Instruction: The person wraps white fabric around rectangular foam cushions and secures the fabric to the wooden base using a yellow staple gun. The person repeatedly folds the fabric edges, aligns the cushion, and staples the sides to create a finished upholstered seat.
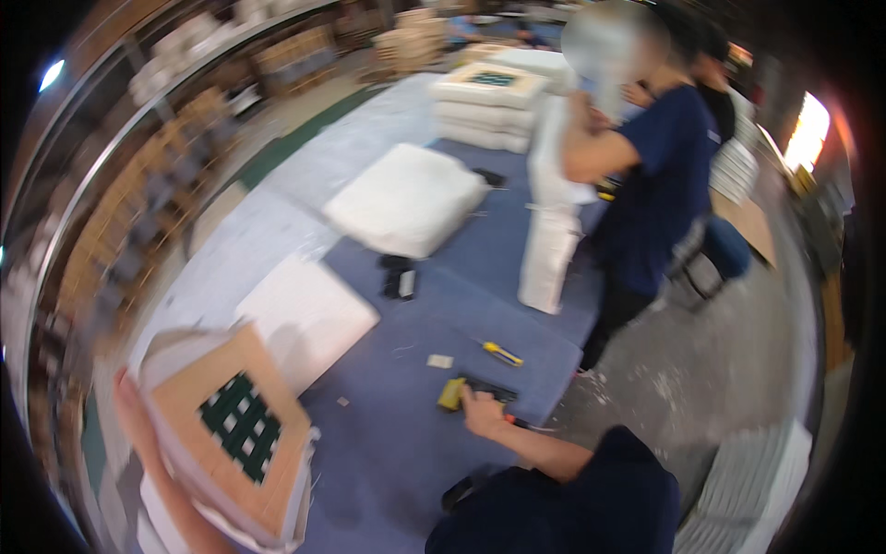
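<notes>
Wood-framed seat base (pixel 231 434) with green webbing sits tilted at the table's (pixel 388 443) near-left corner, propped by my left hand (pixel 129 406), so I'd steady it while my right hand (pixel 480 406) grips the yellow stapler (pixel 461 392).

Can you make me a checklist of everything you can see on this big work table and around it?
Surface: blue-covered table, partly under white sheeting.
Job's things: wooden seat frame with green webbing; yellow-and-black tool.
Clutter: white cushions, yellow-handled screwdriver, small black items.
Hands: left hand on the frame's edge; right hand on the tool.
Cables: nothing seen.
Surroundings: another person handling white fabric; shelves at left.
</notes>
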The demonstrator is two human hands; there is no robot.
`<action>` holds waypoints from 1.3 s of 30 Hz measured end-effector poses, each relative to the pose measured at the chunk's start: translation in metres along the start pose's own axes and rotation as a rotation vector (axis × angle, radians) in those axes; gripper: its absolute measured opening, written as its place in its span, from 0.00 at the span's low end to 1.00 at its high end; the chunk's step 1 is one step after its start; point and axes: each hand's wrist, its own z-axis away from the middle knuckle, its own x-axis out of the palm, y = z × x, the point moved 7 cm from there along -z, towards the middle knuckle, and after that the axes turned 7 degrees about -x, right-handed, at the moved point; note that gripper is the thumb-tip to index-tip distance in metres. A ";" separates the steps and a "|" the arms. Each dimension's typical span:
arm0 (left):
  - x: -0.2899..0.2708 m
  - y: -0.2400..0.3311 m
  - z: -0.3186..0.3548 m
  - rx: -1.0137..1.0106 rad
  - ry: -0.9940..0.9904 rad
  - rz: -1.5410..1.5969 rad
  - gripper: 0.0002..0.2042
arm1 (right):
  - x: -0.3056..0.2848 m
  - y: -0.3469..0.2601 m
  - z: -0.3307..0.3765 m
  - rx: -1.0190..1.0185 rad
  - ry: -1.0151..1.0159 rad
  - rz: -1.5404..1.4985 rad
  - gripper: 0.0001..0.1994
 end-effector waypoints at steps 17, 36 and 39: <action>0.049 0.133 0.024 0.136 -0.095 -0.065 0.21 | -0.272 -0.292 -0.052 -0.448 -0.084 -1.391 0.16; 0.003 0.199 0.100 0.176 0.003 -0.105 0.35 | -0.285 -0.443 -0.062 -0.915 -0.072 -1.250 0.16; 0.007 0.207 0.098 0.147 -0.014 -0.072 0.31 | -0.267 -0.441 -0.071 -0.997 0.211 -1.052 0.17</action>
